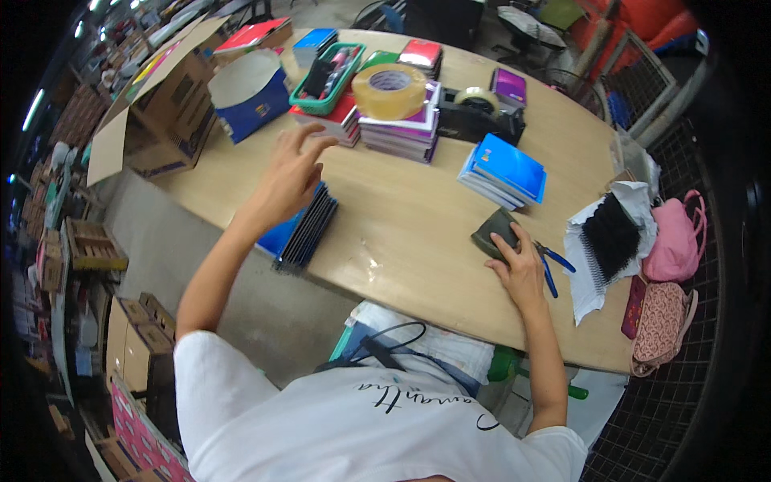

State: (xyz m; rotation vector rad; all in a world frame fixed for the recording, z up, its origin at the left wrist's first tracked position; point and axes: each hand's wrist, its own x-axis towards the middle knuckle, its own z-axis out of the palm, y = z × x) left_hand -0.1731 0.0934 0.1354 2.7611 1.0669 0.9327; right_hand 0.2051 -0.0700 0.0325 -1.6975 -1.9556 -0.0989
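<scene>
My left hand [291,173] is raised over the table's near left side, its fingers apart and nothing in them. Just below it, a stack of blue spiral notebooks [305,229] with black wire edges lies at the table edge, partly covered by my wrist. My right hand [518,261] has its fingers curved over a dark grey-green wedge-shaped block [487,234] resting on the table; its exact kind is unclear. Beside that hand lie pliers with blue handles [552,277]. Beyond the block sits a pile of blue booklets [504,171].
Black spiral wires [612,233] lie on white paper at the right, near a pink pouch [676,239] and a patterned bag [662,329]. At the back stand a tape roll [390,90] on notebooks, a tape dispenser [474,120], a green basket [341,84] and a cardboard box [173,108].
</scene>
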